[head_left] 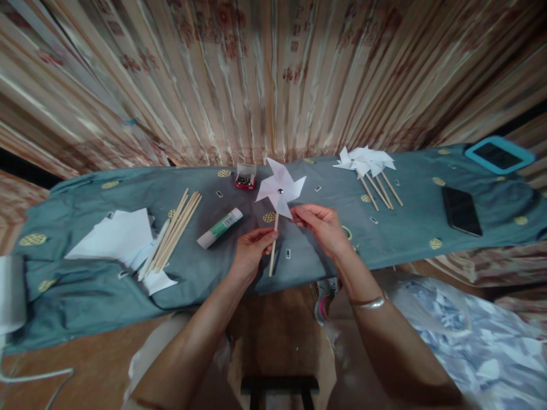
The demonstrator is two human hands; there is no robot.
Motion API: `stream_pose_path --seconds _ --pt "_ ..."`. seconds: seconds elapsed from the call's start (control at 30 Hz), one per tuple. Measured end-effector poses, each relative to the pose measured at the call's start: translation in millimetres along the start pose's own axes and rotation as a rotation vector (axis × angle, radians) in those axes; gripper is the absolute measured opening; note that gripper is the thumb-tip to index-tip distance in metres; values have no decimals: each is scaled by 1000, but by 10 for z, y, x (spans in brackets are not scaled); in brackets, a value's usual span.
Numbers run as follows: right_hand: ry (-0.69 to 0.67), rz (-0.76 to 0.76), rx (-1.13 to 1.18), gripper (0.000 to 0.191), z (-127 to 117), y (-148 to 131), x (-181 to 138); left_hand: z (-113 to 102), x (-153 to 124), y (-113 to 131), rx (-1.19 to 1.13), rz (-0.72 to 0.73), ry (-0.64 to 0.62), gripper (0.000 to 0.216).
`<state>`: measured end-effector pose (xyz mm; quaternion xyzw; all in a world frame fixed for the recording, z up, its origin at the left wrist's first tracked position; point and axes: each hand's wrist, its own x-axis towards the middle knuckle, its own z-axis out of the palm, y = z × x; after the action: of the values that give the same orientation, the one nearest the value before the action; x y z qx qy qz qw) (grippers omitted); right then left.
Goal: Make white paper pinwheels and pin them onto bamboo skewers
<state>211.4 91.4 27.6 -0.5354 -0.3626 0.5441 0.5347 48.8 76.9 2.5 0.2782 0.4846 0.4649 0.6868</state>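
Note:
A white paper pinwheel (280,193) with a metal pin at its centre stands on a thin wooden stick (273,246) over the grey-blue cloth (85,296). My left hand (251,253) is closed round the stick just below the wheel. My right hand (322,226) pinches the lower right blade of the wheel between thumb and fingers. A silver bangle sits on my right wrist.
Finished pinwheels (366,162) lie at the back right. A bundle of wooden sticks (173,233) and white paper sheets (115,236) lie left, a glue stick (220,228) beside them. A small box of pins (245,177), a black phone (461,210) and a blue-cased tablet (499,154) also rest there.

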Motion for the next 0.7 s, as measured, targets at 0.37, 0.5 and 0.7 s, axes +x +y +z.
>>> stream_pose_path --seconds 0.37,0.5,0.7 --pt "156 -104 -75 35 -96 -21 34 -6 7 -14 -11 -13 -15 35" --pt "220 -79 76 47 -137 -23 98 -2 -7 -25 10 -24 -31 33" --pt "166 -37 136 44 -151 -34 115 33 -19 -33 40 -15 -34 32"
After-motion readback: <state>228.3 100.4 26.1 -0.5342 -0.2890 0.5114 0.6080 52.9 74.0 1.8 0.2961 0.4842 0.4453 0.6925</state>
